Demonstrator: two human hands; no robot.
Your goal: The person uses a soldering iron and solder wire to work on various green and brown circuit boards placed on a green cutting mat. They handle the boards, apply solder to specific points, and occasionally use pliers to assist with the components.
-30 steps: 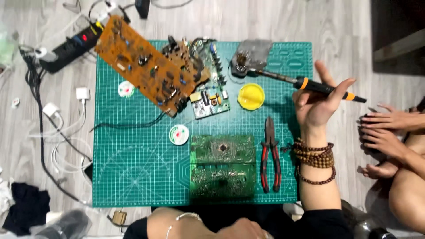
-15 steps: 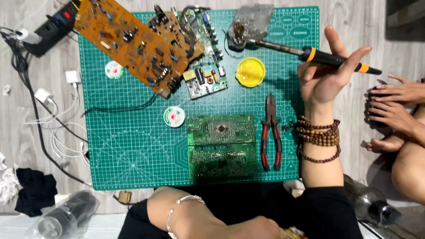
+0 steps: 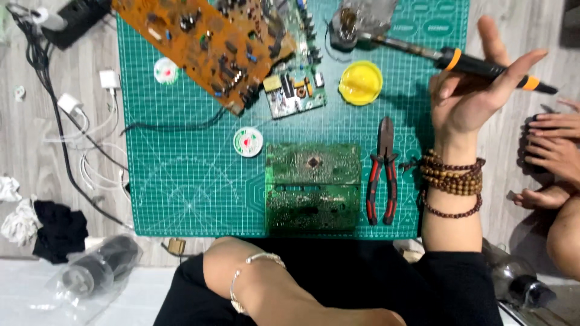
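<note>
My right hand, with wooden bead bracelets on the wrist, is raised over the right edge of the green cutting mat. It loosely holds the black and orange handle of a soldering iron, thumb under it and the other fingers spread. The iron's tip rests in a metal stand at the mat's far edge. My left hand is out of view. A bare limb with a thin silver chain crosses my lap. A green circuit board lies at the mat's near edge, with red-handled pliers beside it.
A large orange circuit board and a small green board lie at the far side, near a yellow round tin and two white solder reels. Cables and chargers trail left. Another person's hands rest at right.
The view has drifted, so the mat and boards now sit higher and further left. My right hand stays at the soldering iron's handle with fingers spread a little wider.
</note>
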